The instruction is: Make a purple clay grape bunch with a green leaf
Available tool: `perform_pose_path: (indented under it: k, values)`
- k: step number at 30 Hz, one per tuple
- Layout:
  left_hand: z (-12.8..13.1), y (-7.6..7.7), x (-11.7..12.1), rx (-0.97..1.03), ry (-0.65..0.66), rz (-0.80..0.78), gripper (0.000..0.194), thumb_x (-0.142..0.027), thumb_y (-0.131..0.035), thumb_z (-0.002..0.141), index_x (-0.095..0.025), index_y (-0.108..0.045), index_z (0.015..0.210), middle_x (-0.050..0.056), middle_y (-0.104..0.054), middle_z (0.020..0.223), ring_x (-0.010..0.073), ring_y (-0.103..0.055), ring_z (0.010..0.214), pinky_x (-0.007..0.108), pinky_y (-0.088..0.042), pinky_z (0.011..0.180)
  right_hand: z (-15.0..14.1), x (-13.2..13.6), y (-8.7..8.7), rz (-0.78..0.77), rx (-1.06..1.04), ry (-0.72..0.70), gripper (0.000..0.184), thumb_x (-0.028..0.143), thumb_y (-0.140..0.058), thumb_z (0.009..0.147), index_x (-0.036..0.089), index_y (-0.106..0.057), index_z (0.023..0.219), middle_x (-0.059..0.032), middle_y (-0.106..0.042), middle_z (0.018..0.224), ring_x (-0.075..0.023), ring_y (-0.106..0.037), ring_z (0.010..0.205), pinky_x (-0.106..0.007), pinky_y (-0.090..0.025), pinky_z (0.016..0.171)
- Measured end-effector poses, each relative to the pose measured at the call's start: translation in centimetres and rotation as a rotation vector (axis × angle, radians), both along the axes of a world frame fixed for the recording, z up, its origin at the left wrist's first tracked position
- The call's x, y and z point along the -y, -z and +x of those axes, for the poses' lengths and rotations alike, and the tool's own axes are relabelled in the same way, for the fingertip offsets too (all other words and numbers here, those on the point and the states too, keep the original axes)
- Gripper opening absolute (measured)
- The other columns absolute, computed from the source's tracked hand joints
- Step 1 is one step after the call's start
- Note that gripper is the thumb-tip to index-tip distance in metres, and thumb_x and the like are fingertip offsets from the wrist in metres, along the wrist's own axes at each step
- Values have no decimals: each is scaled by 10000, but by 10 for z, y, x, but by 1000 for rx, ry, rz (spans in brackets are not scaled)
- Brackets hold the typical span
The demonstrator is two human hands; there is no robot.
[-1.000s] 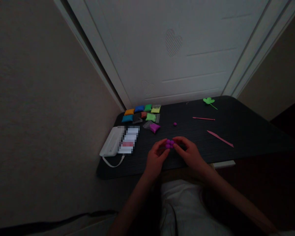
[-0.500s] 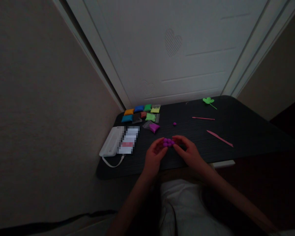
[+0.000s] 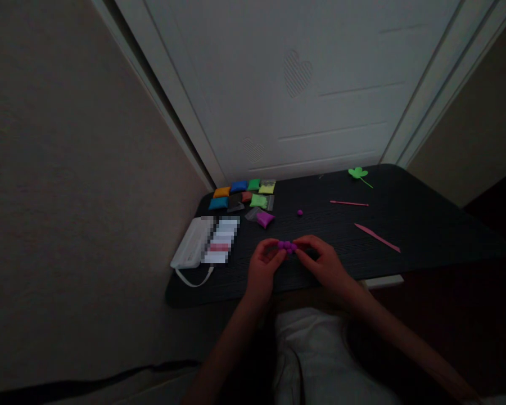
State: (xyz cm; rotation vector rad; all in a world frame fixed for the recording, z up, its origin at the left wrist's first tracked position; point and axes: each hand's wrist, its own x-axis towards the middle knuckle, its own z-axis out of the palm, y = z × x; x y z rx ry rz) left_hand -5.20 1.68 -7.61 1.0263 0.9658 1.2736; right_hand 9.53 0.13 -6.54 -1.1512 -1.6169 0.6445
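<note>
A small lumpy piece of purple clay (image 3: 287, 246) is pinched between both my hands just above the near part of the dark table (image 3: 405, 214). My left hand (image 3: 263, 270) grips it from the left with curled fingers. My right hand (image 3: 325, 265) holds it from the right with thumb and fingertips. A tiny purple clay ball (image 3: 299, 212) lies on the table beyond my hands. An opened purple clay packet (image 3: 265, 219) sits to the upper left of them.
Several coloured clay packets (image 3: 242, 194) lie at the table's far left. A white case with a strap (image 3: 191, 244) and a paper sit at the left edge. Two pink modelling tools (image 3: 377, 237) and a green clay leaf shape (image 3: 358, 173) lie to the right. A white door stands behind.
My left hand has curled closer around the purple clay and the piece has shifted slightly left; my right hand stays pinched on it.
</note>
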Motion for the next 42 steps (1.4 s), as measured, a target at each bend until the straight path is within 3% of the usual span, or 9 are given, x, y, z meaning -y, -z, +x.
perform_pose_path:
  k: [4, 8, 21, 28, 37, 42]
  values:
    - [-1, 0, -1, -7, 9, 18, 281, -228, -642, 653, -188, -522, 904, 10, -583, 889, 113, -581, 740, 250, -466, 675, 0, 1, 0, 1, 15, -9, 192, 236, -538, 766, 215, -581, 952, -37, -624, 885, -161, -583, 805, -305, -461, 740]
    - [-2, 1, -1, -19, 14, 2, 375, -234, -636, 663, -221, -534, 1024, 26, -589, 982, 130, -576, 826, 274, -458, 732, -1, 0, 1, -6, 30, -13, 178, 238, -549, 763, 214, -585, 936, -31, -632, 875, -158, -588, 798, -300, -461, 741]
    - [-2, -1, -1, -81, 27, -31, 280, -259, -637, 661, -183, -616, 930, 30, -654, 854, 134, -588, 753, 269, -442, 718, -1, 1, 2, 26, 57, -29, 135, 227, -543, 775, 218, -592, 900, -26, -631, 873, -157, -586, 822, -299, -452, 766]
    - [-3, 1, -1, -106, 8, -10, 280, -261, -632, 670, -185, -610, 939, 27, -647, 860, 131, -583, 750, 266, -440, 714, -1, 1, 2, 28, 41, 26, 219, 235, -573, 755, 202, -568, 971, -40, -625, 917, -155, -586, 821, -295, -457, 760]
    - [-4, 0, -1, -108, 44, -15, 286, -257, -629, 673, -177, -602, 947, 39, -647, 874, 149, -589, 798, 289, -434, 762, -2, -2, 2, 27, 82, -8, 126, 242, -543, 783, 207, -592, 894, -26, -632, 851, -149, -586, 785, -283, -459, 732]
    - [-2, -1, -1, -47, -6, 8, 362, -252, -616, 691, -207, -554, 1044, 62, -593, 1062, 175, -560, 948, 322, -422, 840, -2, 0, 2, 51, 82, -3, 134, 232, -542, 784, 205, -578, 910, -29, -623, 873, -148, -579, 807, -284, -455, 752]
